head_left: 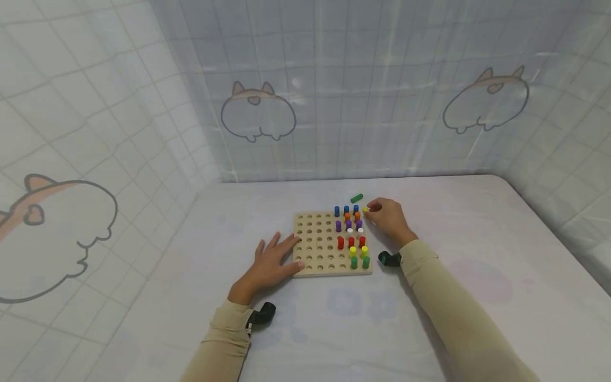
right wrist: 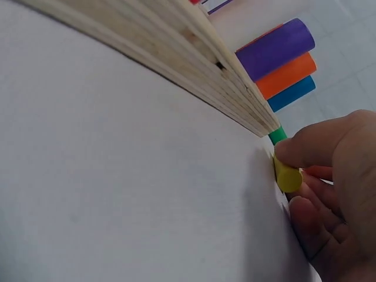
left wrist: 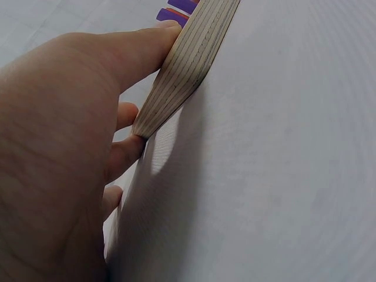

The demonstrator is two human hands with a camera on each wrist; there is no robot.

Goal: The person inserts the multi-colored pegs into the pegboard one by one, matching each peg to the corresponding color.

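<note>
A wooden pegboard (head_left: 329,274) with rows of round holes lies on the table. Coloured pegs stand in its right-hand columns: blue, orange, purple, white, red (head_left: 351,242), yellow and green (head_left: 354,263). My left hand (head_left: 271,265) rests on the board's left edge, fingers spread and thumb near the front corner. Beyond the back right corner, my right hand (head_left: 389,217) pinches a yellow peg (right wrist: 289,178) between thumb and fingers, low over the table. Something orange-red (right wrist: 319,171) shows partly behind these fingers; I cannot tell what it is.
A loose green peg (head_left: 356,198) lies on the table behind the board's back right corner. The white tabletop (head_left: 305,339) extends around the board. White sheets with a grid and cartoon animals (head_left: 258,114) hang at the back and sides.
</note>
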